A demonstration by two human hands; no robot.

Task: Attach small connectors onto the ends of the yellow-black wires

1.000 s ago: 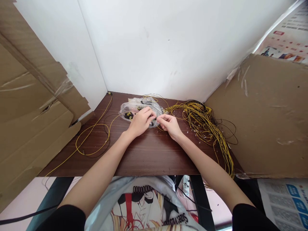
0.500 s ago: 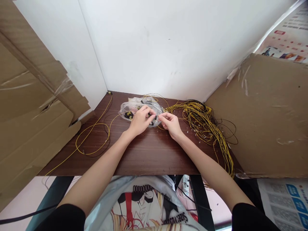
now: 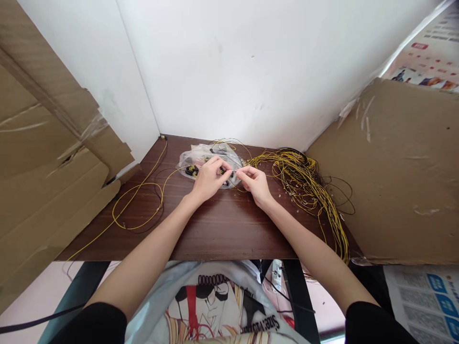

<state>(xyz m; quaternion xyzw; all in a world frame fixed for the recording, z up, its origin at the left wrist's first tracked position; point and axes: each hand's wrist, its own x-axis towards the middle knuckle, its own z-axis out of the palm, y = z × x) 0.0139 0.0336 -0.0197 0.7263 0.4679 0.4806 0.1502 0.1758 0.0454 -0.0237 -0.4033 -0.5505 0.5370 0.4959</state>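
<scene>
My left hand [image 3: 212,177] is closed in a pinch over a clear plastic bag [image 3: 186,157] that holds small black and yellow parts [image 3: 192,170]. What sits between its fingertips is too small to make out. Just to the right, my right hand [image 3: 254,182] is pinched too, its fingertips almost meeting those of the left; a thin wire seems to run there, but the held piece is hidden. A yellow wire [image 3: 162,191] loops on the table left of the bag. Right of my right hand lies a large bundle of yellow and black wires [image 3: 304,179].
The brown table [image 3: 229,234] meets a white wall [image 3: 229,71] at the back. Cardboard sheets stand at the left [image 3: 46,157] and right [image 3: 401,177]. Small scraps lie near the bundle. A power strip [image 3: 277,276] shows below the table edge.
</scene>
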